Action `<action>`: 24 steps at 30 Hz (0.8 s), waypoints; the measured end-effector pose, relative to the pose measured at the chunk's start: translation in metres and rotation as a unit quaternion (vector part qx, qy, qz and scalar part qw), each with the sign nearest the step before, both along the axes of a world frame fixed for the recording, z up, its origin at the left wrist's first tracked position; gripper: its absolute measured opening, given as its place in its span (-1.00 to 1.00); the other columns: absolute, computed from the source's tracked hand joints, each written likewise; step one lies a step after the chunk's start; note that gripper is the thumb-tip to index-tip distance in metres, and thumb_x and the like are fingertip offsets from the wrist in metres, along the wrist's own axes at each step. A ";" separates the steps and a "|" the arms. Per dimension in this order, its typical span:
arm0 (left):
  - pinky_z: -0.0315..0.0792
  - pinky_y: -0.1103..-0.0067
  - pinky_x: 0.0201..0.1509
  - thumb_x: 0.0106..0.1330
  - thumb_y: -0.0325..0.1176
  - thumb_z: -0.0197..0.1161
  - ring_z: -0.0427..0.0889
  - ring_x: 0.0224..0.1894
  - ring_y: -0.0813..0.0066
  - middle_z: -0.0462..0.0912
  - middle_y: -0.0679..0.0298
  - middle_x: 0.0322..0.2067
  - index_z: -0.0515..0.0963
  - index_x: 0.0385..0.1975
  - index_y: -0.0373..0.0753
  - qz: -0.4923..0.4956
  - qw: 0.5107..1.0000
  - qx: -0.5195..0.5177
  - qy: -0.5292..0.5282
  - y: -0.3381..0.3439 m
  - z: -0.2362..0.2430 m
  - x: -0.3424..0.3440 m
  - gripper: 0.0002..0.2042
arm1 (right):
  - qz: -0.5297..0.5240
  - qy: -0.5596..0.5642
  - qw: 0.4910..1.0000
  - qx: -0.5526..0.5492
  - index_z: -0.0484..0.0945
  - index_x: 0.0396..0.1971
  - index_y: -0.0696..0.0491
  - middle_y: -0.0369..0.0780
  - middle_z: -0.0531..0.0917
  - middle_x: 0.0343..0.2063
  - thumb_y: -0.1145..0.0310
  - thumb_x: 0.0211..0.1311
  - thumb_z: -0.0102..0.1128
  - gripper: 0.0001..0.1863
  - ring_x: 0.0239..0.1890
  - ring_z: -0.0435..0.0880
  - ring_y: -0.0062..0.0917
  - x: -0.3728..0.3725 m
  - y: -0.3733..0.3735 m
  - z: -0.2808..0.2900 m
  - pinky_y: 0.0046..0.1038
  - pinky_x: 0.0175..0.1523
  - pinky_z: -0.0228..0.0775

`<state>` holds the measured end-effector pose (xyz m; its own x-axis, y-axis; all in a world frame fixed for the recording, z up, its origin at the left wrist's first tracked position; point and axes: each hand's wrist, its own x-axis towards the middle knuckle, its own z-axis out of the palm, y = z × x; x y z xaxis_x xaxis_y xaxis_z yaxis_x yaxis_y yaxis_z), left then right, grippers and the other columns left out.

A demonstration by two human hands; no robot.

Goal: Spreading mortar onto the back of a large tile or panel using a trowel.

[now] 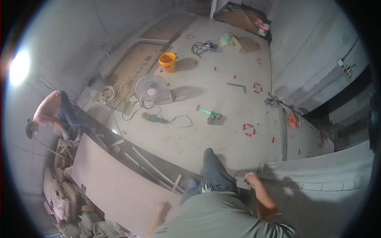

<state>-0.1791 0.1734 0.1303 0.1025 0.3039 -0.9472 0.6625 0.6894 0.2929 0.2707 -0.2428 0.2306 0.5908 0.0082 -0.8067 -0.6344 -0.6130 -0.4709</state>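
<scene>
A large flat pinkish slab (pixel 119 178) stretches from the lower middle toward the left. My left hand (pixel 162 208) lies at its right end, with the fingers curled at the slab; exactly how they meet the edge is hard to see. Out to my right side, my right hand (pixel 251 179) is closed beside a small pale piece (pixel 241 179) with a thin dark curved line at it. What the fingers hold there is too small to tell. My legs (pixel 216 170) are between the two hands.
Another person (pixel 49 109) bends over near the slab's far left end. Metal strips (pixel 152 168) lie along the slab. On the tiled floor are a fan (pixel 152 90), a yellow bucket (pixel 167 62), a corded power tool (pixel 154 118), a green-and-black tool (pixel 211 116) and red tile clips (pixel 249 129). Sacks (pixel 63 198) fill the lower left.
</scene>
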 end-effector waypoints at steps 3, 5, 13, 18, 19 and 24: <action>0.31 0.57 -0.62 0.35 -0.10 0.27 0.54 -0.60 0.58 0.72 0.32 -0.44 0.67 -0.29 -0.18 -0.031 0.999 -0.020 -0.012 0.005 0.009 0.019 -0.74 | -0.016 0.000 1.000 -0.003 0.59 -0.21 0.03 -0.26 0.64 -0.43 0.34 0.30 0.11 -0.85 -0.40 0.68 -0.46 0.009 -0.005 -0.004 -0.36 -0.41 0.43; 0.30 0.55 -0.62 0.35 -0.10 0.27 0.55 -0.58 0.56 0.72 0.31 -0.45 0.67 -0.28 -0.19 -0.023 1.000 -0.018 0.009 0.011 0.011 0.039 -0.74 | 0.014 0.002 1.000 -0.010 0.58 -0.17 0.06 -0.24 0.64 -0.46 0.37 0.29 0.08 -0.82 -0.43 0.70 -0.43 0.016 -0.018 -0.027 -0.34 -0.48 0.43; 0.47 0.58 -0.36 0.38 -0.17 0.25 0.67 -0.35 0.46 0.72 0.22 -0.29 0.62 -0.09 -0.33 0.055 0.998 0.017 0.010 0.054 0.035 0.157 -0.67 | 0.023 0.075 0.996 -0.035 0.62 -0.19 0.16 -0.09 0.73 -0.39 0.49 0.28 -0.07 -0.74 -0.46 0.74 -0.29 0.108 -0.014 -0.113 -0.34 -0.52 0.51; 0.47 0.61 -0.32 0.38 -0.19 0.28 0.70 -0.29 0.47 0.72 0.21 -0.28 0.59 0.01 -0.38 0.106 0.993 0.039 0.034 0.069 0.073 0.219 -0.63 | 0.006 0.138 0.989 -0.048 0.60 -0.18 0.14 -0.12 0.71 -0.34 0.44 0.29 0.03 -0.79 -0.40 0.74 -0.29 0.234 0.116 -0.086 -0.33 -0.37 0.56; 0.47 0.61 -0.32 0.38 -0.19 0.28 0.70 -0.29 0.47 0.72 0.21 -0.28 0.59 0.01 -0.38 0.120 0.991 0.033 0.039 0.068 0.083 0.237 -0.63 | 0.049 0.094 0.994 -0.030 0.58 -0.15 0.12 -0.14 0.70 -0.32 0.43 0.29 0.06 -0.79 -0.37 0.74 -0.32 0.269 0.128 -0.079 -0.35 -0.34 0.56; 0.54 0.54 -0.17 0.41 -0.22 0.26 0.71 -0.27 0.35 0.71 0.14 -0.26 0.56 0.04 -0.41 0.159 0.982 0.041 0.093 0.053 0.144 0.296 -0.62 | 0.051 0.064 0.996 0.045 0.52 -0.09 0.06 -0.18 0.65 -0.33 0.39 0.27 0.17 -0.77 -0.34 0.67 -0.44 0.438 0.231 -0.061 -0.39 -0.36 0.51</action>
<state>0.1173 0.2269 0.2741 -0.1825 0.3694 -0.9112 0.4658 0.8486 0.2507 0.7085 -0.0120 0.1692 0.4760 0.1392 -0.8684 -0.6291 -0.6361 -0.4468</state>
